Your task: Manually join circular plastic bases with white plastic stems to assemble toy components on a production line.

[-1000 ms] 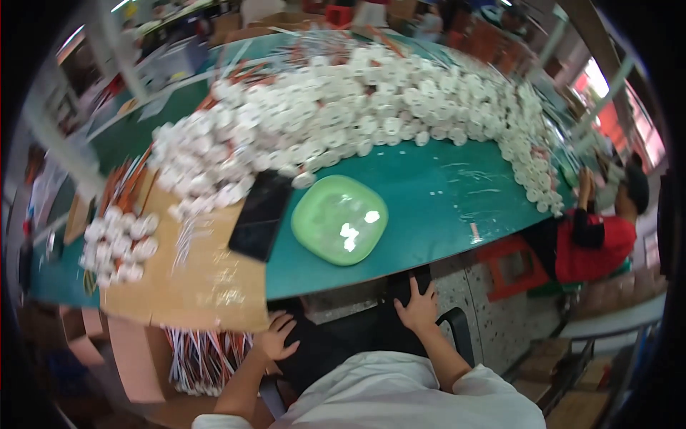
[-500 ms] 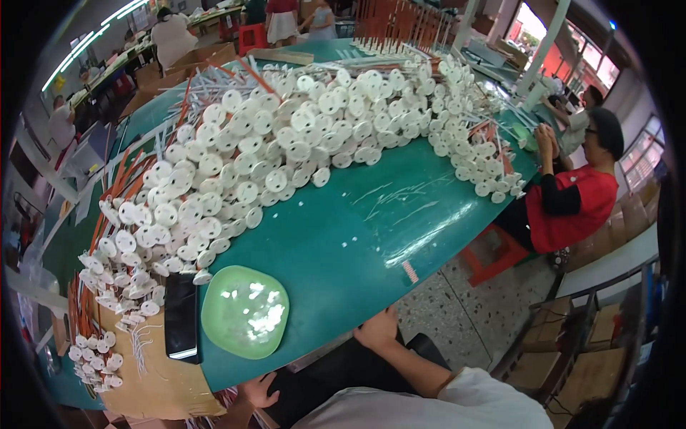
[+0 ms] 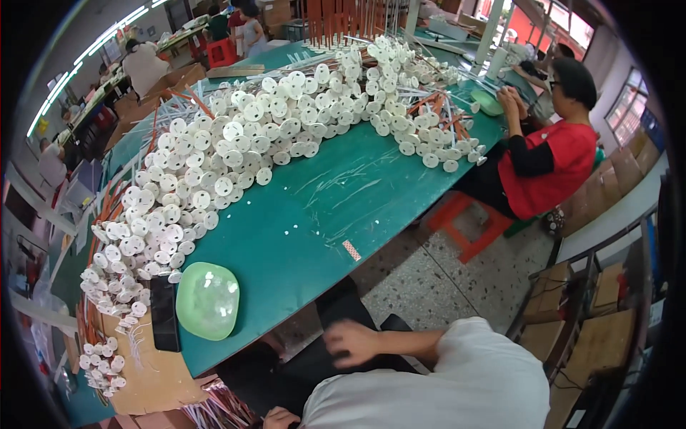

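My right hand (image 3: 350, 342) hovers over my dark-trousered lap, away from the table edge; its fingers are loosely bent, a little apart and slightly blurred, with nothing seen in them. At the lower edge, part of my left hand (image 3: 280, 417) shows beside my white shirt; most of its fingers are hidden. On the green table (image 3: 279, 264) in front, a light-green dish (image 3: 208, 300) holds small shiny bits. A dark phone (image 3: 164, 314) lies against the dish's left side. Behind them stretches a long heap of white round discs with small holes (image 3: 236, 136), attached to thin strips.
A brown cardboard sheet (image 3: 153, 372) covers the near left corner, with a bundle of coloured strips (image 3: 218, 411) below it. A person in a red top (image 3: 550, 168) sits at the right, by an orange stool (image 3: 468, 227). Boxes fill a shelf (image 3: 593, 365) at lower right.
The view has turned, so the table appears farther left. My right hand has left the table edge and come over my lap. My left hand has drawn back toward my body.
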A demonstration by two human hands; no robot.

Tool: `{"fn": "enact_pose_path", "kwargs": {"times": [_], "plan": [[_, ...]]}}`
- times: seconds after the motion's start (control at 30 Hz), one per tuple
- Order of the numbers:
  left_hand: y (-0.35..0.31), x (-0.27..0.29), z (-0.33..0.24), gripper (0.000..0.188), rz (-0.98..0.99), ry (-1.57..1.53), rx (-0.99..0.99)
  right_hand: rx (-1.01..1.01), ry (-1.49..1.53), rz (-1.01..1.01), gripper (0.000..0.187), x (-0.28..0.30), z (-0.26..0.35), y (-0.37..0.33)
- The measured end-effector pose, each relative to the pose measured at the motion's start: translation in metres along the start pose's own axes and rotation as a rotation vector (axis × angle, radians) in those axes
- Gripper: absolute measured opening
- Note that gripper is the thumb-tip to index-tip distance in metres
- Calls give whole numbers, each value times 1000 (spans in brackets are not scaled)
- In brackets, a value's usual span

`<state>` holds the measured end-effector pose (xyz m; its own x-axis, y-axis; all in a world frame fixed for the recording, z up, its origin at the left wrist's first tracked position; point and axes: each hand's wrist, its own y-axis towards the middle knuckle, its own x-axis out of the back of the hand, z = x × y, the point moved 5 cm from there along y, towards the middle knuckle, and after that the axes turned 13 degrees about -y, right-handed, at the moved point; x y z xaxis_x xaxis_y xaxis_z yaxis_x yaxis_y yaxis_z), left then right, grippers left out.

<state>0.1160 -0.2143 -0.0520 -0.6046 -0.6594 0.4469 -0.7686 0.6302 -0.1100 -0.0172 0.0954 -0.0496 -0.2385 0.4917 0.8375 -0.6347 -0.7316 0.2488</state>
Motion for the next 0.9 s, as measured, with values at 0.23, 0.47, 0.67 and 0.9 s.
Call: {"fn": "enact_pose_path", "kwargs": {"times": [0.23,0.47,0.67,0.9], "plan": [[9,1,-37,37,328,409,203,-49,185,488,14,-24,61,-42],[11,-36,-27,30,246,262,242,53,-180,742,26,-40,97,-3],[14,-28,-41,18,253,267,139,320,-268,813,23,-63,102,-1],[-1,28,-65,25,149,373,151,251,-347,499,16,26,116,45]]}}
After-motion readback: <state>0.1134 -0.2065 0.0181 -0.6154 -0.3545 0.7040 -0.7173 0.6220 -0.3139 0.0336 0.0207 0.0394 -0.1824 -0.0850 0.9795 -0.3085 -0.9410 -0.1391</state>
